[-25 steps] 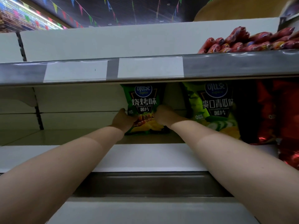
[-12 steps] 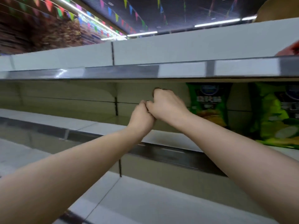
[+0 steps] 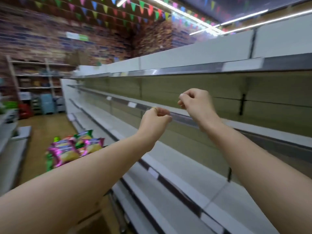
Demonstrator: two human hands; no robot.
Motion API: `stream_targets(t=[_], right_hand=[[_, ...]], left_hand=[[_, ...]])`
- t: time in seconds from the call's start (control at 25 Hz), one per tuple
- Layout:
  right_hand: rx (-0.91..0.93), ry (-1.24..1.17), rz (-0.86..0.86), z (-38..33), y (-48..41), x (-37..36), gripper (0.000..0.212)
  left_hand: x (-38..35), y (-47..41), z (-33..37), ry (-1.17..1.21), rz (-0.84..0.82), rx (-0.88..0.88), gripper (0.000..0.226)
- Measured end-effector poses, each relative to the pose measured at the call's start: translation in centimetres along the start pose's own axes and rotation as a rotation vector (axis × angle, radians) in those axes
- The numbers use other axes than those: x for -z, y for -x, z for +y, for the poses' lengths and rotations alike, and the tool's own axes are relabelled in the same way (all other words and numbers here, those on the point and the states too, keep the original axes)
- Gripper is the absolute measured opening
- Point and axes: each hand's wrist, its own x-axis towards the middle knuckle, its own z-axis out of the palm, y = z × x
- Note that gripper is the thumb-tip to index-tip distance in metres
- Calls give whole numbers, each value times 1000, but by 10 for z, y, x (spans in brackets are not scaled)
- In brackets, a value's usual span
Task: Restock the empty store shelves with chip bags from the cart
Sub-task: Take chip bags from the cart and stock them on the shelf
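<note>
Two grips clenched on nothing: left hand [image 3: 155, 121], right hand [image 3: 196, 104], before shelves [image 3: 185, 69]; chip bags [image 3: 70, 150] beyond.

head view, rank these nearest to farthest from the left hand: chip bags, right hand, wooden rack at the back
1. right hand, just right of the left hand
2. chip bags, lower left, further down
3. wooden rack, far back left

Two hands show before the store shelving: your left hand [image 3: 154, 122], wearing one ring [image 3: 154, 108], and your right hand [image 3: 195, 103]. At least four shelf tiers [image 3: 185, 71] line the aisle. Chip bags [image 3: 67, 152]: about three pink, two green; blur prevents a firmer count.
</note>
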Motion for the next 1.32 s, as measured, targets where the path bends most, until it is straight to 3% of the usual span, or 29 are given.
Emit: stream_targets(t=[0.16,0.48,0.88,1.32], right_hand=[[4,-309,-121,-17,14,-111,26],[-64,-586,-347,-15,7,-280,22],[-155,-670,-535,58,-120,-478,24],[-243,-596,-666,116,-208,-659,22]], left_hand=[[104,-9,-41,-14,173,76,16],[234,-43,-130,-10,436,212,21],[331,-213,-251,-38,664,387,20],[412,-346,-364,-58,726,525,19]])
